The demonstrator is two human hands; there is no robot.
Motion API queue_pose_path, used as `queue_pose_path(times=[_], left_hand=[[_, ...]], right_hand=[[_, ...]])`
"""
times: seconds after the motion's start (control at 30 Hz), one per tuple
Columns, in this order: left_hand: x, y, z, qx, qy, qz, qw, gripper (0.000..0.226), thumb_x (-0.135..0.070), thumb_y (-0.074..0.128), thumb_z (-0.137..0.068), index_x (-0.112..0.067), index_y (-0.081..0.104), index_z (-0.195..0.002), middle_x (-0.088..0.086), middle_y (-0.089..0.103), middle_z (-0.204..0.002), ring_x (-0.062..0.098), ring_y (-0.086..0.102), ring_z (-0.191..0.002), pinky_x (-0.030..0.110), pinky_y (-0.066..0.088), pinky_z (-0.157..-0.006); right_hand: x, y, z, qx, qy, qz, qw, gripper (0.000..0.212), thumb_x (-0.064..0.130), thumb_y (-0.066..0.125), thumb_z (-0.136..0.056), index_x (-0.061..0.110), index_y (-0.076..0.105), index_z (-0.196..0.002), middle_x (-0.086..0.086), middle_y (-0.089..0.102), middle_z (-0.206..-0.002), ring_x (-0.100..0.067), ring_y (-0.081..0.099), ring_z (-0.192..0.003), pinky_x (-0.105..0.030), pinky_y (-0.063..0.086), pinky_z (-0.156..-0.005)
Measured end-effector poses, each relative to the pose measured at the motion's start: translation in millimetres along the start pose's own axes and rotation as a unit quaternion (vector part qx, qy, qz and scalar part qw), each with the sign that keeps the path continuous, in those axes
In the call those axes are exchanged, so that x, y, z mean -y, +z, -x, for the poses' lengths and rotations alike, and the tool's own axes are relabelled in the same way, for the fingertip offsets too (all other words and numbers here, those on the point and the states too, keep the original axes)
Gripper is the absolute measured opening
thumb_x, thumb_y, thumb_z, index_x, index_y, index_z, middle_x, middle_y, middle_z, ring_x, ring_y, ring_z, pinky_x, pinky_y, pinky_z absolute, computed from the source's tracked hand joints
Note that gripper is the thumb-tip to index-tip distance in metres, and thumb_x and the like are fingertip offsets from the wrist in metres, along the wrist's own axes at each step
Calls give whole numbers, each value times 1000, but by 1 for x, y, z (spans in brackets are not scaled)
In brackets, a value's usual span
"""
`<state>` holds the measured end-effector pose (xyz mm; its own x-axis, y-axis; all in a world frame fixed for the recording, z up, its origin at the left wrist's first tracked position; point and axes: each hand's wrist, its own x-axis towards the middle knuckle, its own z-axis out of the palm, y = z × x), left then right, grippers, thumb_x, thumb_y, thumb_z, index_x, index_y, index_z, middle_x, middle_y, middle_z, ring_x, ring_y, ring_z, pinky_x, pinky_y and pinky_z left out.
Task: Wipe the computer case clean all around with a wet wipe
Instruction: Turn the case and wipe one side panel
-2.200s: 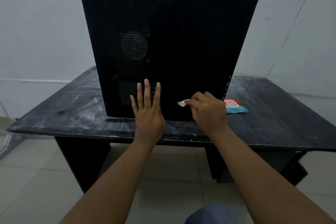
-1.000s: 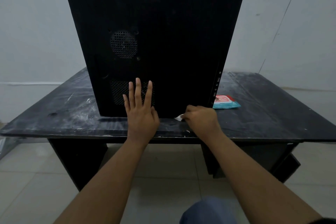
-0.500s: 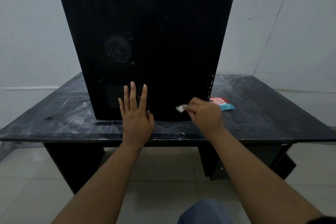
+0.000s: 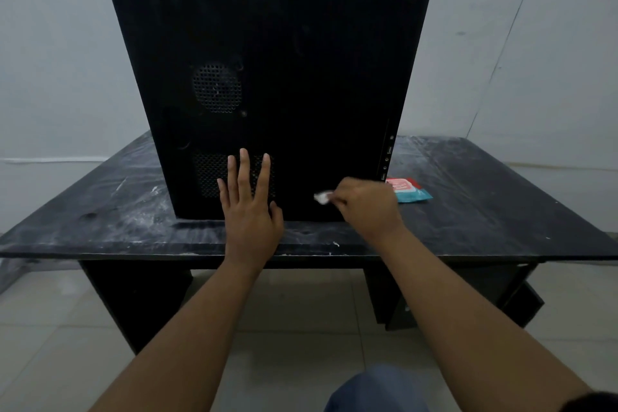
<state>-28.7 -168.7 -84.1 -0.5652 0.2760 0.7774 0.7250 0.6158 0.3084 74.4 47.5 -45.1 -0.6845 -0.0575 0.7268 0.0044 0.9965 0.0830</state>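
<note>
The job is mid-wipe on the near side panel of the computer case (image 4: 301, 77), which stands upright on the table (image 4: 485, 211). The right hand (image 4: 366, 207) pinches a bunched wet wipe (image 4: 321, 197) low on the panel, near the case's front edge. It is probably touching, though the dark panel makes that hard to tell. The left hand (image 4: 249, 211) lies flat, fingers straight, over the case's lower vent — steadying it. Next come strokes higher up, then the other faces. A second ago the wipe sat at the case's base — now it is slightly higher; the left hand has stayed.
</note>
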Motion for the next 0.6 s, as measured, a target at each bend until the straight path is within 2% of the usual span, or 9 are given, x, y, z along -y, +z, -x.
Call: queue_pose_path(times=[0.07, 0.17, 0.3, 0.37, 0.43, 0.5, 0.6], left_hand=[[1, 0, -1, 1, 1, 2, 1000, 92, -13, 65, -97, -22, 13, -172, 10, -7, -179, 32, -12, -165, 65, 8, -130], [1, 0, -1, 0, 2, 2, 1000, 91, -13, 65, -97, -22, 13, -172, 10, -6, -179, 32, -11, -165, 65, 8, -130], [1, 0, 0, 1, 5, 2, 1000, 91, -13, 64, -97, -21, 12, -172, 10, -7, -179, 32, -12, -165, 65, 7, -130], [0, 1, 0, -1, 5, 1, 1000, 91, -14, 64, -97, -21, 12, -172, 11, -7, -179, 33, -12, -165, 65, 8, -130], [0, 1, -1, -1, 2, -2, 1000, 91, -14, 64, -97, -21, 12, -172, 11, -7, -179, 33, -12, -165, 65, 8, -130], [0, 1, 0, 0, 0, -4, 1000, 91, -14, 64, -97, -21, 12, -172, 11, -7, -179, 33, -12, -165, 65, 8, -130], [1, 1, 0, 0, -2, -3, 1000, 92, -14, 65, -97, -22, 12, -172, 10, -6, -179, 32, -12, -165, 65, 8, -130]], right_hand=[[-3, 8, 16, 62, -8, 24, 998, 4, 25, 85, -85, 27, 84, -81, 5, 72, -81, -21, 68, -60, -26, 40, -51], [-23, 2, 36, 105, 17, 44, 993, 4, 26, 86, -84, 30, 85, -85, 8, 75, -86, -20, 72, -66, -29, 48, -52], [-54, -14, 48, 92, 66, 71, 991, 13, 20, 88, -80, 32, 86, -83, 9, 78, -88, -23, 75, -74, -33, 54, -55], [-61, -22, 47, 51, 77, 64, 994, 12, 20, 85, -75, 30, 85, -80, 7, 77, -84, -24, 74, -74, -30, 51, -56], [-57, -29, 38, -8, 81, 46, 996, 7, 22, 80, -80, 27, 85, -83, 6, 77, -85, -21, 74, -75, -26, 47, -57], [-44, -30, 26, -50, 70, 24, 996, 3, 21, 83, -86, 23, 85, -87, 8, 77, -88, -16, 71, -72, -21, 43, -57], [-18, -15, 10, -17, 55, 10, 998, 3, 23, 83, -87, 22, 84, -90, 6, 74, -89, -18, 70, -70, -27, 49, -57]])
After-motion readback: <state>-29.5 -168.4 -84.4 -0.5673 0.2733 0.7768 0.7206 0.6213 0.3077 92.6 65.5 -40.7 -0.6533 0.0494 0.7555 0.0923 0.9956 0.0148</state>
